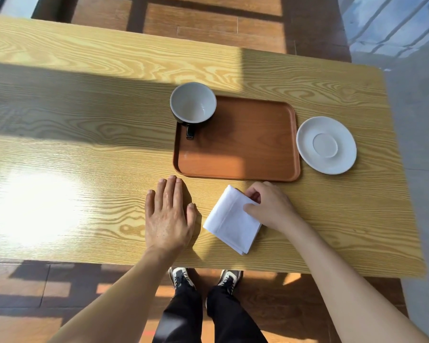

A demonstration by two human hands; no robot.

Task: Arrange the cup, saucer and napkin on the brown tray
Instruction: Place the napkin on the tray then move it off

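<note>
- Pinching the upper right edge of the napkin (232, 220), the right hand (270, 206) has its thumb on top of the cloth and its fingers curled at the edge; how far they go under it I cannot tell.
- The napkin is a white folded square of soft fabric with a stitched hem, turned like a diamond; it lies on the table (84, 120) below the tray (245, 144), in the lower middle of the frame.
- The left hand (166, 216) lies flat on the table, palm down, fingers straight and close together, holding nothing; it is just left of the napkin and does not touch it.
- The tray is a brown rectangle with rounded corners and a low raised rim, its surface smooth and matte.
- The cup (193, 103) stands upright in the upper left corner of the tray; it is round, glossy, pale grey inside and dark outside, with a dark handle pointing toward the bottom of the frame. It looks empty.
- The saucer (326, 145) is a white round ceramic dish with a shallow circular well in the centre; it lies on the table just right of the tray.
- The table is light yellow wood with strong wavy grain, crossed by a wide shadow band and a bright patch of sunlight at the left.
- Brown wooden floor planks show above and below the table; a grey floor area is at the right.
</note>
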